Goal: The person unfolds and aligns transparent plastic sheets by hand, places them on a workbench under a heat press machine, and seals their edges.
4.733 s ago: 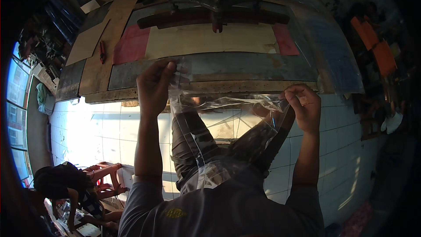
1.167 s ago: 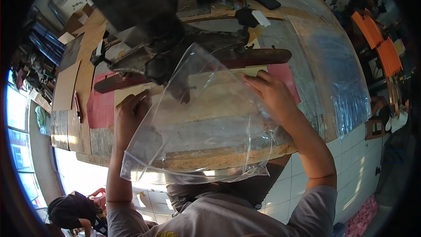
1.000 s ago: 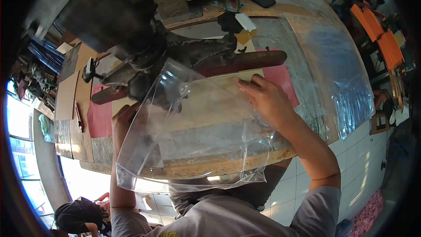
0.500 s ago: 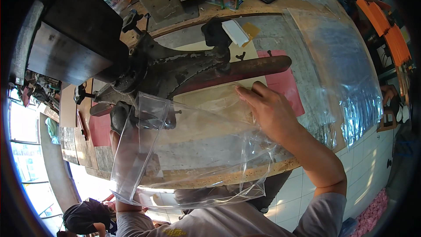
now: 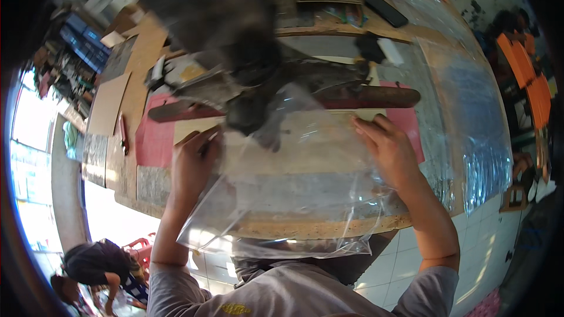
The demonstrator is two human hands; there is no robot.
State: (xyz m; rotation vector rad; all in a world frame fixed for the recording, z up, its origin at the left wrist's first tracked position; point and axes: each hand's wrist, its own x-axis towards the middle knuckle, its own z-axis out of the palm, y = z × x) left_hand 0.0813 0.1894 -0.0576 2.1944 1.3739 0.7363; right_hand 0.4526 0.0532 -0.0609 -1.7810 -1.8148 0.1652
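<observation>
A clear plastic sheet point(image 5: 288, 199), perhaps a bag or cover, lies under my hands, its near part hanging past the table's front edge. My right hand point(image 5: 385, 147) is closed in a pinch on its far right edge. At the far left edge my left hand point(image 5: 197, 155) is also closed, thumb and fingers together on the plastic. Just beyond both hands runs the long bar point(image 5: 376, 97) of a dark metal press point(image 5: 252, 64), blurred at its upper part. Beneath the bar are a cream sheet point(image 5: 194, 123) and pink sheets point(image 5: 155, 135).
A stack of clear bluish plastic sheets point(image 5: 470, 105) lies at the table's right. A black phone point(image 5: 386, 10) rests at the back. On the left are a red-handled tool point(image 5: 123, 133) and a cardboard piece point(image 5: 110, 103). Another person point(image 5: 97, 264) bends down at lower left.
The view has swung left, so the press sits farther right in the picture. My left hand, earlier behind the plastic and press, now shows at the sheet's left edge. The right hand keeps its pinch.
</observation>
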